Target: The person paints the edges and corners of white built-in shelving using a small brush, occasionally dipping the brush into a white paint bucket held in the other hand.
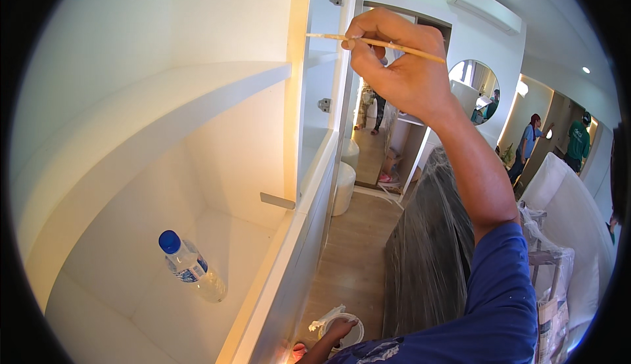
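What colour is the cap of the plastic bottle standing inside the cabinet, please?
The cap of the bottle is blue, seen clearly in the head view.

Cabinet bay open; only bottle [190, 267] on floor, shelf [164, 101] overhead.

Your right hand [401, 68] is raised high, arm stretched up from a blue sleeve, fingers pinched closed around a thin brush [374, 42] held nearly level. Your left hand [338, 330] hangs low at the frame's bottom edge, fingers curled over the rim of a small white pot [355, 338].
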Available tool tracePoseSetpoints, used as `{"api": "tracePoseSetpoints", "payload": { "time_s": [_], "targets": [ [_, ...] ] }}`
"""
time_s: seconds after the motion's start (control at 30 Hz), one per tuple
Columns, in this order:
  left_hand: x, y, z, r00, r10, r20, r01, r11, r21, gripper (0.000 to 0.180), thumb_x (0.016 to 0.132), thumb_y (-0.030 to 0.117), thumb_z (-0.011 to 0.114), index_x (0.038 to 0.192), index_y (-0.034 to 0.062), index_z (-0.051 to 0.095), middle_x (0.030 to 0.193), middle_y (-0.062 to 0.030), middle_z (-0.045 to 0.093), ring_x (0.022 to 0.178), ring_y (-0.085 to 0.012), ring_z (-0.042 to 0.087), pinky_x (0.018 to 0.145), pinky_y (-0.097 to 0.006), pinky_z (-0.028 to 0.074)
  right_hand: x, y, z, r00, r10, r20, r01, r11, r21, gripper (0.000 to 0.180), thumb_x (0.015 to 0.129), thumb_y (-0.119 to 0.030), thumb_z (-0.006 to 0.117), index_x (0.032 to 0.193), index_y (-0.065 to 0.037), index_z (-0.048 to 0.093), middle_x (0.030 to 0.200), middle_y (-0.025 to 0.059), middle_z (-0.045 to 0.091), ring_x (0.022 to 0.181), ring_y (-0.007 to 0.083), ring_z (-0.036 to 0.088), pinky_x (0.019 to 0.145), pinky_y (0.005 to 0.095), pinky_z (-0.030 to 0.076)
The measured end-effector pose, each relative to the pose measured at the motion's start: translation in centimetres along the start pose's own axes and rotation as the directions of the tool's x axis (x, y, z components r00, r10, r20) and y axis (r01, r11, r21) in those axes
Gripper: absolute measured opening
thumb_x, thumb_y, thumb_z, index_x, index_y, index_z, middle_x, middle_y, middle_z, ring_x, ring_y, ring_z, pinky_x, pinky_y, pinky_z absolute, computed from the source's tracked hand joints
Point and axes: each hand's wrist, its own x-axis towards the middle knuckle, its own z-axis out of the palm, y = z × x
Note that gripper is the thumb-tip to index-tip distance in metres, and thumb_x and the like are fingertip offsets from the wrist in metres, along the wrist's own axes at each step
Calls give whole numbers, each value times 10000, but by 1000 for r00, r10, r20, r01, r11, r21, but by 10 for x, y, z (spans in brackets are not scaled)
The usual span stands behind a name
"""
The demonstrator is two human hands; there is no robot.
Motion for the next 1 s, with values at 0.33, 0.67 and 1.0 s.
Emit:
{"api": "tracePoseSetpoints", "payload": {
  "time_s": [0.33,0.67,1.0],
  "targets": [
    [1,2,-5,1000,-5,12,6,996,-87,519,911,500,702,956,-17,691,795,-100,621,633,-196,550,586,-383,443,1,5,4,1000,-17,-12,16,1000,-6,75,833,-85,685,899,-53,672,776,31,723,557,108,537,543,258,438],
    [-5,9,-11,1000,-17,-11,16,991,-131,477,918,486,707,909,11,665,749,-57,574,586,-165,490,550,-364,409,11,11,6,995,-60,-82,57,998,-32,84,832,-128,692,900,-79,678,754,30,722,525,109,510,516,260,426],
    [-6,13,-12,1000,3,-5,-3,992,-126,472,918,486,713,819,31,635,704,-42,554,551,-152,480,507,-331,376,7,1,-1,998,43,48,-42,999,-22,86,886,-63,676,964,-27,685,840,18,728,675,73,540,639,244,468]
  ]
}}
